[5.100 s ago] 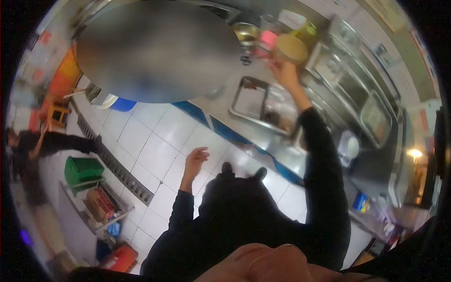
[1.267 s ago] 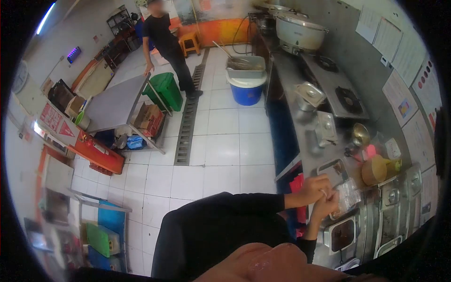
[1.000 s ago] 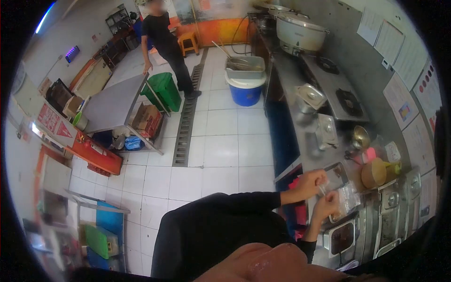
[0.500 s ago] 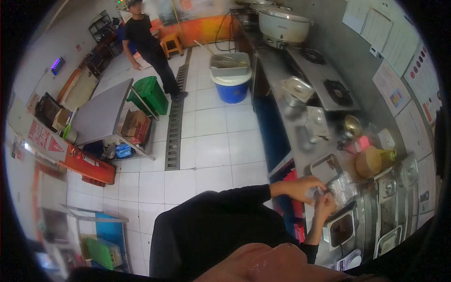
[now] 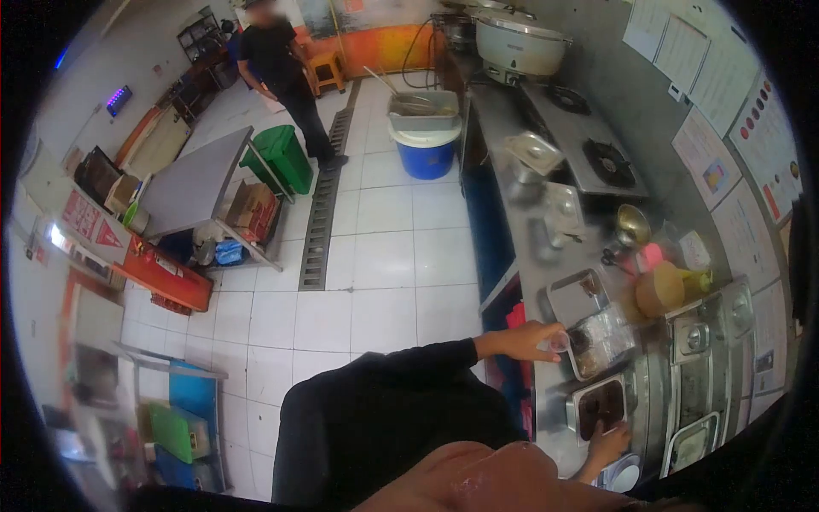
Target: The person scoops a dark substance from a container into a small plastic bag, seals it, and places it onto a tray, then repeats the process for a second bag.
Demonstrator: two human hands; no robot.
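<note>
My left hand (image 5: 525, 341) is closed around a small clear plastic cup (image 5: 556, 342), held over the front edge of the steel counter. Below it in the head view, my right hand (image 5: 607, 445) reaches over the near rim of a metal pan (image 5: 573, 414) with dark brown contents. Its fingers look parted, and nothing shows clearly between them. Between the hands lies another metal pan (image 5: 585, 365), partly covered by clear plastic wrap (image 5: 610, 334). A white round-topped device (image 5: 623, 474) sits right beside my right wrist.
Farther along the counter are a shallow metal tray (image 5: 576, 296), lidded steel containers (image 5: 563, 213), a tan tub (image 5: 659, 290), a brass-coloured bowl (image 5: 632, 225) and burners (image 5: 608, 162). Across the tiled floor a person (image 5: 286, 77) stands near a green bin (image 5: 283, 158) and steel table (image 5: 192, 179).
My hands were together above the plastic wrap and have separated. The left drew back slightly with the cup; the right moved down to the pan of dark brown contents. The view shifted slightly.
</note>
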